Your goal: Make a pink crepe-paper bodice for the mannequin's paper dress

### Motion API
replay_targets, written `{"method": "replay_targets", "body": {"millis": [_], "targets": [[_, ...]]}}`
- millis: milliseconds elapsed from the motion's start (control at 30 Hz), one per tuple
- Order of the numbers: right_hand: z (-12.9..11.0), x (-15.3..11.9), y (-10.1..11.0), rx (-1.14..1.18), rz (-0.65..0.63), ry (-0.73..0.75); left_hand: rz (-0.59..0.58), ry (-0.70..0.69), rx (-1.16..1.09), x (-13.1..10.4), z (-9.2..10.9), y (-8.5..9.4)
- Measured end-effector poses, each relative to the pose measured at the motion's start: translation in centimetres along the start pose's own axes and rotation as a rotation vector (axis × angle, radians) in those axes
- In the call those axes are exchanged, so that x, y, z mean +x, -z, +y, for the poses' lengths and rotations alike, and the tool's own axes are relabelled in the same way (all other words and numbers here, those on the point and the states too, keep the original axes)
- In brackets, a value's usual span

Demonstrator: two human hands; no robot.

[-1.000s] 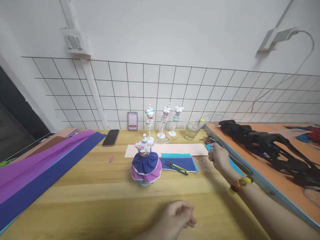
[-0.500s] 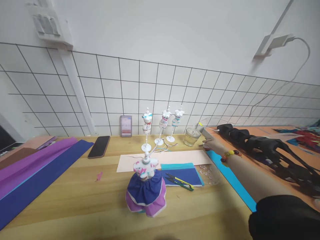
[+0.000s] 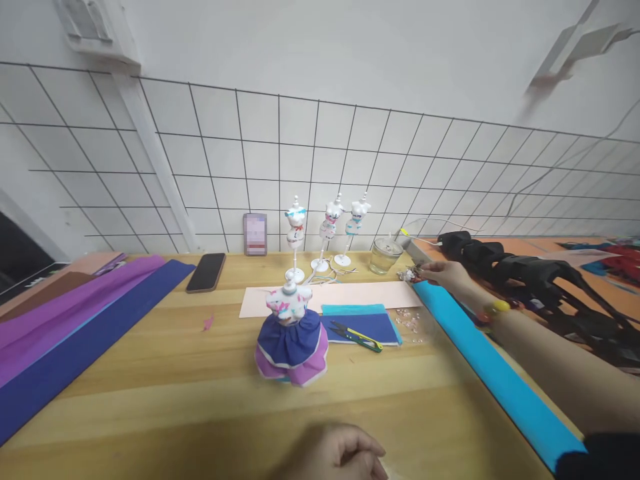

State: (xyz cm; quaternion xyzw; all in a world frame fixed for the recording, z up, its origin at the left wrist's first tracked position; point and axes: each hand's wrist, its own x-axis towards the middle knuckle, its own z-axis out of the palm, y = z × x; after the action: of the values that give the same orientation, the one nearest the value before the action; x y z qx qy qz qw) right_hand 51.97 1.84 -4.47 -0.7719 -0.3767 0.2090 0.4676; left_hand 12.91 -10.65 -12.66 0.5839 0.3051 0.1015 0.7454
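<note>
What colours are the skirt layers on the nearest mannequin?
Dark blue over purple, white-edged, in the head view.

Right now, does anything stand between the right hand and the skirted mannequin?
Nothing tall does. Between the right hand and the skirted mannequin lie only low, flat things: the pale pink strip, the folded blue cloth and the snips on it.

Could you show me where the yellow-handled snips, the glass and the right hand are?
Snips (image 3: 367, 342): head view, on the handles.
Glass (image 3: 384, 261): head view, on its side.
Right hand (image 3: 449, 277): head view, on the back of the hand.
</note>
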Motion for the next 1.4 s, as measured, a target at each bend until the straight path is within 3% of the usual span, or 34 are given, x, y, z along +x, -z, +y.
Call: {"method": "replay_targets", "body": {"millis": [200,333,467,567,633,767,833,967,1100,1233,1400], "targets": [[0.6,-7.7,1.5,-0.097,-0.124,0.022,0.046,-0.135,0.018,-1.0,0.5,-0.6],[0.9,-13.7,0.4,-0.140,-0.319,0.075,0.067,-0.117,0.089,-2.1,1.1,-1.3],[1.9,-18.4,-1.1,-0.293,-0.559,0.228,0.154,-0.204,0.228,-4.1,3.8,-1.4],[1.8,-21.0,-1.9,-0.366,-0.664,0.325,0.344,-0.424,0.325,-6.0,6.2,-0.3],[0.9,-22.1,-2.2,-0.376,-0.685,0.377,0.579,-0.611,0.356,-6.9,7.3,1.1],[-2.2,-23.2,-3.5,-0.240,-0.602,0.490,1.085,-0.815,0.304,-7.6,8.8,4.7],[-3.9,-23.3,-4.7,-0.118,-0.508,0.584,1.159,-0.859,0.368,-7.2,9.4,6.3],[-7.5,-23.0,-8.3,0.022,-0.365,0.789,1.049,-0.788,0.493,-6.1,10.0,8.3],[-10.2,-22.1,-11.5,0.094,-0.448,0.827,0.930,-0.755,0.551,-5.6,10.1,9.1],[-11.1,-21.4,-13.5,0.110,-0.532,0.838,0.866,-0.782,0.600,-5.7,10.6,9.5],[-10.9,-21.1,-14.5,0.112,-0.523,0.931,0.798,-0.859,0.738,-5.4,11.1,10.6]]}}
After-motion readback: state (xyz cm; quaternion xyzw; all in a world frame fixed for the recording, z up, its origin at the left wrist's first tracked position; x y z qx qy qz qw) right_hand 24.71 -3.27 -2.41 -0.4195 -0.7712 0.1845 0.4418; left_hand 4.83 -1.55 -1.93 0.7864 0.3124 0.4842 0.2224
